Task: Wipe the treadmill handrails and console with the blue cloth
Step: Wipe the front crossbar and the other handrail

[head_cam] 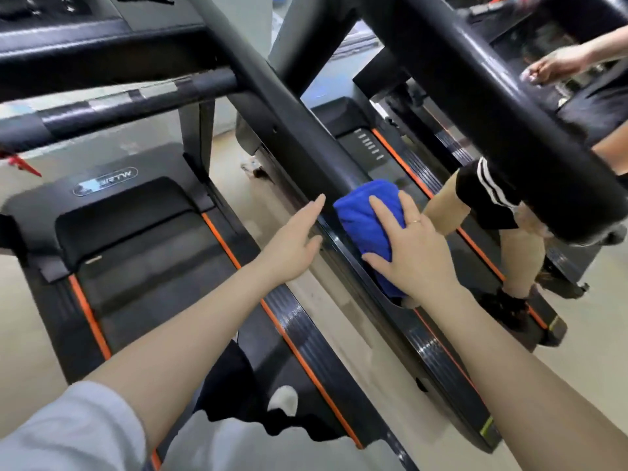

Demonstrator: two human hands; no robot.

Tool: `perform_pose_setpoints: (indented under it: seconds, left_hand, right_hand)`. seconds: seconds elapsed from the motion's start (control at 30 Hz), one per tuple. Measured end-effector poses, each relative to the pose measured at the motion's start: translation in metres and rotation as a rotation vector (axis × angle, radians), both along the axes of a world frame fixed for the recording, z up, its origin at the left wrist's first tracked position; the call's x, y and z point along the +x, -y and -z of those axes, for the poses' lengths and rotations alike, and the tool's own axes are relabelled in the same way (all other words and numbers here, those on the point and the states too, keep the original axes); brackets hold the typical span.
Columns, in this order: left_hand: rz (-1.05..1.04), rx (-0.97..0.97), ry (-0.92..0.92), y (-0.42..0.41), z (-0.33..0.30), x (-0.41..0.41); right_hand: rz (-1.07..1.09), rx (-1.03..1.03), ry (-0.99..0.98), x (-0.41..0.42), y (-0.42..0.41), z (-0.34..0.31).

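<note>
— Hands first: which did the work?
— Right hand lay flat, fingers spread, pressing the blue cloth on the handrail at centre frame; left hand was open beside it.
— Step?
— Handrail wiping, likely midway. The rail ran lower right to upper left, so the next stroke should follow it toward the console.

rail bare above cloth | blocked there by right grip pressing cloth | left grip crowding rail's left flank | crossbar barring upper left | bystander's leg close right | open over belt
</note>
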State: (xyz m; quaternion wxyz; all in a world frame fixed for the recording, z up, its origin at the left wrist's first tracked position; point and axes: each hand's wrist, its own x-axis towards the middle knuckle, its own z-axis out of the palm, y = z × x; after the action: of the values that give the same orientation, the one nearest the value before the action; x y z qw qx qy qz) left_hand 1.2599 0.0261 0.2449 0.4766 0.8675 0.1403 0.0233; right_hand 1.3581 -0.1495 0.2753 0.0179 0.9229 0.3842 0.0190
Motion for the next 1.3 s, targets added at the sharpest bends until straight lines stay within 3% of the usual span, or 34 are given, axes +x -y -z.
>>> perform_pose_setpoints:
  seconds: [0.13, 0.43, 0.57, 0.67, 0.8, 0.9, 1.03, 1.2, 1.3]
  left_hand:
    - [-0.056, -0.146, 0.000, 0.012, -0.005, 0.008]
    - [-0.354, -0.437, 0.040, -0.013, -0.020, 0.048]
    - [-0.357, -0.505, -0.041, -0.030, -0.013, 0.064]
    - [-0.337, -0.593, -0.003, -0.035, -0.016, 0.060]
    - [-0.313, -0.641, 0.028, -0.047, -0.003, 0.055]
    - [-0.295, -0.636, 0.074, -0.054, -0.004, 0.053]
    - [-0.349, -0.634, 0.063, -0.064, -0.012, 0.058]
    - [-0.301, -0.583, 0.031, -0.060, -0.008, 0.057]
    - [-0.316, -0.604, -0.011, -0.052, -0.001, 0.059]
  right_hand:
    - [-0.011, -0.006, 0.025, 0.004, -0.005, -0.003]
    - [-0.252, -0.054, -0.035, 0.046, -0.093, -0.012]
    - [-0.271, -0.017, -0.083, 0.044, -0.072, -0.014]
    - [-0.228, 0.036, -0.086, 0.037, -0.053, -0.007]
    - [-0.188, 0.030, -0.067, 0.045, -0.092, -0.009]
    - [-0.224, 0.040, -0.207, 0.074, -0.140, -0.013]
    - [-0.292, 0.220, -0.475, 0.101, -0.158, -0.014]
    - [-0.148, 0.352, -0.771, 0.096, -0.112, -0.020]
    - [0.029, 0.387, -1.051, 0.085, -0.054, -0.018]
